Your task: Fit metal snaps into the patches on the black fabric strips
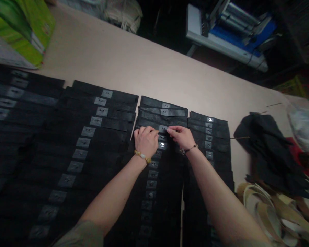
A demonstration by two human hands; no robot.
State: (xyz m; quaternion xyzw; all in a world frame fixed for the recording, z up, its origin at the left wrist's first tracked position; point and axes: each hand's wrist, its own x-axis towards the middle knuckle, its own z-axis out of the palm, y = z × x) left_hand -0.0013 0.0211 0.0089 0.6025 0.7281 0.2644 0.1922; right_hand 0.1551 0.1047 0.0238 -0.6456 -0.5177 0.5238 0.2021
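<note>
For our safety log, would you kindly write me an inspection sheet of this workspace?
surface: pale table, running from the strips to the far edge
job's things: overlapping black strips in rows, each with a grey slotted patch
clutter: black cloth, tan curved strips, white plastic bag, green bag
grips: left hand on a strip beside a patch; right hand with fingers at that patch
cables: dark cord by the machine
surroundings: blue-and-white machine and sack beyond the table

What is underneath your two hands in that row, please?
Overlapping black strips with pale square patches run beneath the left hand and right hand; the parts under the palms are covered.
</note>
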